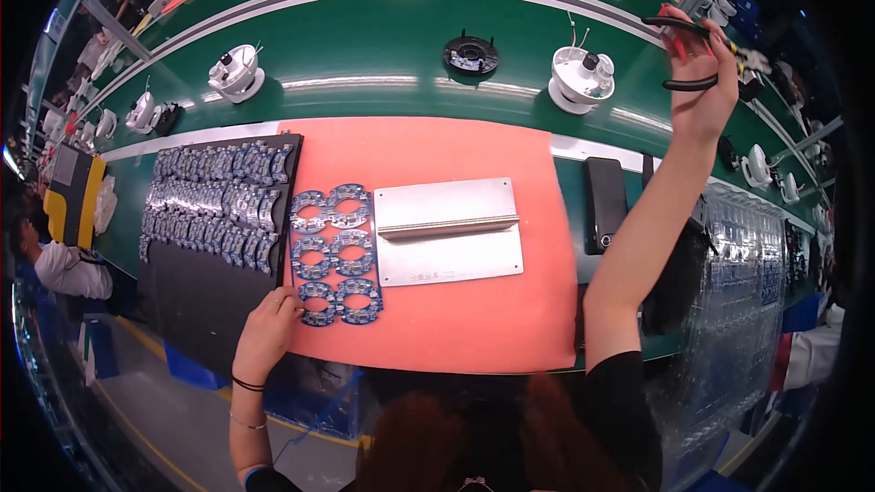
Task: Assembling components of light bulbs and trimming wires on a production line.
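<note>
My left hand (267, 330) is closed, its fingertips pinching the lower left edge of a blue circuit board panel (332, 253) made of several ring-shaped boards. The panel lies flat on a salmon-coloured mat (456, 333). To its right is a silver metal plate (447, 260) with a raised bar across its middle. My right hand (700, 82) is raised at the far right, above the green conveyor, with its fingers wrapped round pliers (690, 84) with black and red handles. The jaws of the pliers are hard to make out.
On the left, a black board (196, 296) carries rows of small blue circuit boards (214, 205). White camera-like housings (581, 77) and a black round part (471, 55) stand on the green conveyor (365, 46). A black case (603, 205) and clear plastic trays (738, 292) are at right.
</note>
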A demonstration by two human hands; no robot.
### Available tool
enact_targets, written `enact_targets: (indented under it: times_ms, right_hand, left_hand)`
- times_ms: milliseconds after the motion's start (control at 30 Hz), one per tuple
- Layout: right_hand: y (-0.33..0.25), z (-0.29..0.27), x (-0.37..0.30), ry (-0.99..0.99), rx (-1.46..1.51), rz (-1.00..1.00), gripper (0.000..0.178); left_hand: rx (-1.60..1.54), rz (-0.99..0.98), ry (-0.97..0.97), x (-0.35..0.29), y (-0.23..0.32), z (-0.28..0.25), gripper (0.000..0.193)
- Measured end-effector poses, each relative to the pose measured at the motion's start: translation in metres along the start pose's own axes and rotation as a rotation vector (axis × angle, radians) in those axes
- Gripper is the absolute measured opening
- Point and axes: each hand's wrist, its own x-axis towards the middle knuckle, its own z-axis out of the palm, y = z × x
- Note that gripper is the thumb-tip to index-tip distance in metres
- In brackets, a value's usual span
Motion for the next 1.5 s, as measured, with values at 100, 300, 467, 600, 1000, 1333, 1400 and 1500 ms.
enact_targets:
  times_ms: [100,300,467,600,1000,1333,1400,1500]
  right_hand:
    - [-0.014,-0.015,0.022,-0.050,-0.188,0.032,0.028]
    - [0.008,-0.043,0.056,-0.194,-0.653,0.157,0.033]
    - [0.042,-0.072,0.072,-0.363,-1.471,0.083,0.032]
    - [0.010,-0.095,0.097,-0.541,-2.128,-0.292,0.036]
    - [0.044,-0.147,0.102,-0.675,-2.216,-0.675,0.050]
    - [0.052,-0.187,0.135,-0.885,-2.224,-0.709,0.045]
    - [0.054,-0.201,0.134,-0.855,-2.234,-0.696,0.041]
    - [0.058,-0.218,0.135,-0.817,-2.221,-0.693,0.036]
  left_hand:
    - [-0.009,0.031,-0.072,0.007,-0.005,-0.008,0.012]
    - [0.051,-0.007,-0.042,0.004,0.007,-0.020,0.011]
    - [-0.143,-0.546,0.230,-0.096,0.053,0.003,0.011]
    - [0.169,-0.792,0.451,-0.133,0.088,0.048,0.021]
    - [0.083,0.665,0.742,0.260,0.262,-0.009,0.027]
    - [-0.008,0.527,0.463,0.536,0.311,0.119,0.017]
    - [-0.011,0.530,0.396,0.547,0.319,0.128,0.013]
    - [-0.083,0.600,0.498,0.564,0.326,0.133,0.009]
